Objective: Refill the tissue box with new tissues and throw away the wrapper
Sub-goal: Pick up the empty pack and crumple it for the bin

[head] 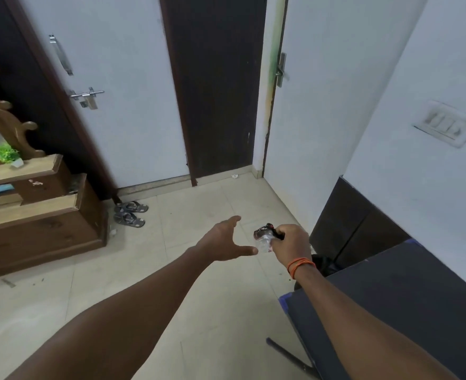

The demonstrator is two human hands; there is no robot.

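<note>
right hand (290, 244) is clutching the crumpled wrapper (264, 237) | left hand (226, 239) is reaching, fingers spread, grasping nothing | both are hovering over the floor (212, 311)

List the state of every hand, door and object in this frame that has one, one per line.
left hand: open, empty, fingers spread
right hand: closed around the crumpled wrapper
wrapper: scrunched, held above the floor
white door: shut, its latch apparently slid across
right door: cannot tell if fully shut
sandals: paired on the floor beside the wooden dresser
switch plate: too blurred to read
</note>
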